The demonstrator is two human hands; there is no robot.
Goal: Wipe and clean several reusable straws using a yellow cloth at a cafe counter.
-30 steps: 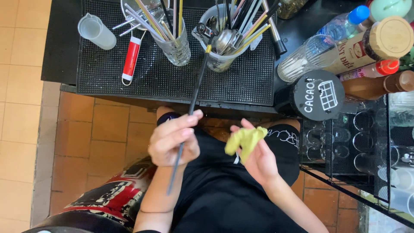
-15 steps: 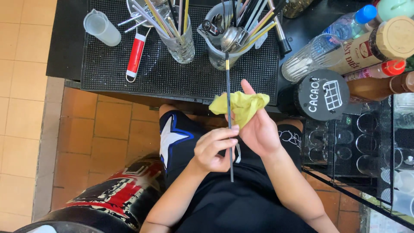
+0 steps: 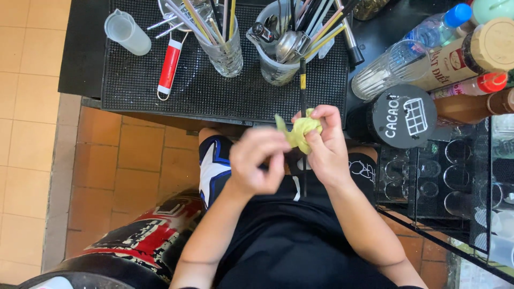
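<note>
- Head view: a long thin black rod (image 3: 303, 91) with a yellow band is held upright in front of the body, its top end reaching up near the metal cup (image 3: 278, 67) of utensils on the black rubber mat (image 3: 214, 91).
- The right hand (image 3: 326, 147) is closed around a crumpled yellow-green cloth (image 3: 300, 131), which is wrapped about the middle of the rod.
- The left hand (image 3: 259, 163) is curled with the fingers bent in beside the cloth; the motion is blurred, so it cannot be told whether a corner of the cloth or the rod is pinched.
- The lower part of the rod is seen running down past the right wrist against the black clothing.
- A slip could be caused by the loose cloth sliding along the smooth rod, and the rod could be dropped to the tiled floor (image 3: 32, 134).
- The metal cup or the glass of straws (image 3: 225, 51) could be knocked if the rod's top end were tipped forward, since it stands just beside them.
- The round black-lidded jar (image 3: 407, 118) and the bottles (image 3: 401, 56) to the right lie near the right elbow's path and could be nudged.
- The rod's lower tip is hard to make out against the dark fabric.
- The tops of the cup's utensils and several bottles are cut off by the frame edge.
</note>
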